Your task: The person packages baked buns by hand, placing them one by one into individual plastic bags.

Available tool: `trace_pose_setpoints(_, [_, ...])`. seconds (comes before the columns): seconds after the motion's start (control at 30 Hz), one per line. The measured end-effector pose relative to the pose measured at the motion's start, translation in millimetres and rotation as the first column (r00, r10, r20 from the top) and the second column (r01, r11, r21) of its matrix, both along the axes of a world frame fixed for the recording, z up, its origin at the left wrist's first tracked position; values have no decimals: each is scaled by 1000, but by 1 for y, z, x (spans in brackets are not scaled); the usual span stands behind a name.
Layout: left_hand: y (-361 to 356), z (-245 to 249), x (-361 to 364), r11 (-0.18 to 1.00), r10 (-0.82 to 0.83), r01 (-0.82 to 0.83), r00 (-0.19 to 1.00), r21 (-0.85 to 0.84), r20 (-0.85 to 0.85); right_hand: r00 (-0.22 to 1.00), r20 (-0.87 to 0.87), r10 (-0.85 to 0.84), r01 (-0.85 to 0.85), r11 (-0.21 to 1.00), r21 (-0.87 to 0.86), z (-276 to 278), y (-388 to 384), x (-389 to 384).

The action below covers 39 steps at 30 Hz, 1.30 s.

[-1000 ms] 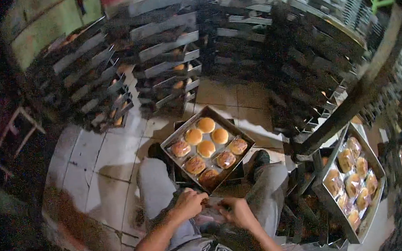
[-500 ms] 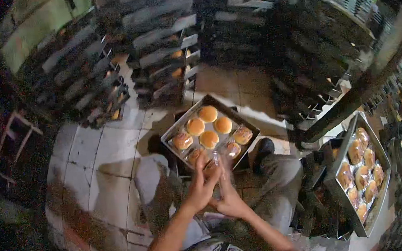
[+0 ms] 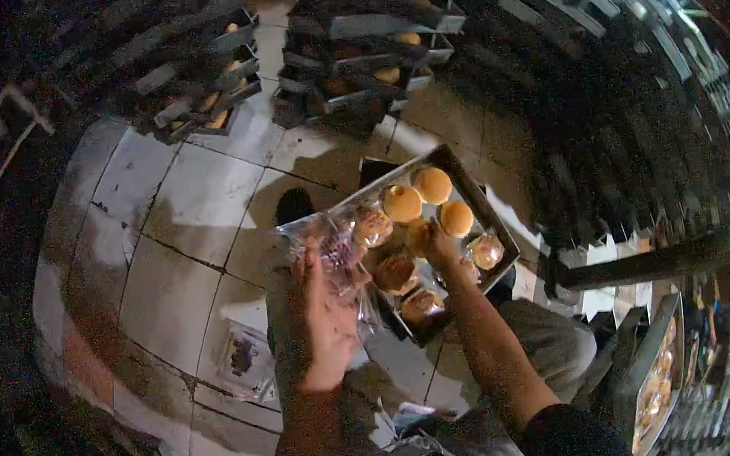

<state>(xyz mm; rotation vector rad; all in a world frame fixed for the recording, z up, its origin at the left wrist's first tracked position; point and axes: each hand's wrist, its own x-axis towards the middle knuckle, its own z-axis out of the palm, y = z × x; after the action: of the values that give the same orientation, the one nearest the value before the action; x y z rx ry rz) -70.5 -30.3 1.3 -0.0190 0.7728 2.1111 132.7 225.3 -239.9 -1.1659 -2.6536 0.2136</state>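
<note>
One bun [image 3: 418, 240] touches my right hand [image 3: 444, 252], grip unclear; my left hand [image 3: 328, 321] holds clear plastic [image 3: 331, 239]: apparent picking step, calling for gentle lifting.

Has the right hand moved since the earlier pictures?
Yes: the right hand moved forward, from the near corner of the tray to a plain bun inside.

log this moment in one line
left hand: holds clear plastic bag | right hand: at plain bun in tray | nearby: wrapped buns
</note>
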Motion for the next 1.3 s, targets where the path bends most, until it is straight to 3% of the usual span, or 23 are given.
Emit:
trace_pose_setpoints(0.03, [0,-11,2,1000,-1,1,1000,-18,8,1000,-19,5,-5,999,-39,2,8,-2])
trace_pose_setpoints(0.1, [3,-11,4,1000,-13,14,1000,-24,27,977,63,-203,212,927,-309,-2,28,-4])
trace_pose_setpoints(0.17, [8,-14,9,998,-53,53,998,-16,-24,943,-16,-332,315,907,-279,-31,22,5])
trace_pose_setpoints(0.23, [17,-33,16,990,-102,95,992,-100,-70,932,-248,-264,204,948,-244,-49,-14,20])
trace_pose_setpoints(0.27, [17,-30,22,989,-132,124,986,-77,-102,861,-475,-184,67,965,-253,-49,-30,26])
trace_pose_setpoints(0.33, [18,-22,33,980,-181,166,975,-113,-132,548,-556,-625,-4,663,-749,44,-95,40])
trace_pose_setpoints(0.37, [19,-23,39,977,-208,194,964,-92,-168,338,-534,-775,-246,475,-845,29,-105,65])
trace_pose_setpoints(0.43, [14,-27,50,971,-207,191,973,-145,-102,166,-497,-852,-564,332,-756,23,-138,104])
trace_pose_setpoints(0.47, [9,-25,52,967,-235,219,963,-127,-132,147,-439,-887,-644,251,-723,93,-182,110])
trace_pose_setpoints(0.53, [5,-18,61,929,-369,357,917,-100,-151,242,-444,-863,-701,161,-695,207,-240,121])
trace_pose_setpoints(0.63, [15,23,87,930,-336,318,939,-186,-72,425,-624,-656,-589,323,-741,300,-272,135])
trace_pose_setpoints(0.67, [21,23,90,929,-344,328,936,-170,-76,477,-695,-537,-518,466,-717,304,-267,131])
trace_pose_setpoints(0.73, [23,12,93,858,-465,477,879,189,-108,666,-723,-187,-302,818,-489,310,-263,119])
trace_pose_setpoints(0.77, [15,29,107,899,-428,433,901,64,-72,728,-673,-129,-228,880,-416,322,-271,109])
trace_pose_setpoints(0.8, [15,27,104,865,-493,495,869,86,-42,683,-722,-110,-254,891,-376,318,-282,99])
trace_pose_setpoints(0.87, [9,6,97,859,-494,498,867,121,-61,841,-498,209,-294,951,-97,301,-292,89])
trace_pose_setpoints(1.0, [8,-96,98,781,-527,518,847,349,-78,848,-521,99,-221,959,-177,286,-281,67])
trace_pose_setpoints(1.07, [25,-157,94,937,-325,329,944,119,-53,853,-520,44,-189,955,-230,291,-283,60])
trace_pose_setpoints(1.1, [3,-82,93,951,-288,293,956,103,-55,854,-517,65,-209,952,-225,290,-283,55])
trace_pose_setpoints(1.17, [-6,-27,82,961,-240,245,969,128,-53,870,-485,89,-222,949,-223,286,-286,53])
trace_pose_setpoints(1.2, [-6,-21,84,964,-218,223,975,144,-51,877,-469,105,-235,944,-230,299,-284,49])
trace_pose_setpoints(1.27, [13,-80,99,993,-99,70,936,-96,-337,814,-404,-418,35,729,-684,324,-283,36])
trace_pose_setpoints(1.3, [13,-82,101,993,-109,90,950,-78,-294,803,-451,-390,53,799,-599,304,-278,33])
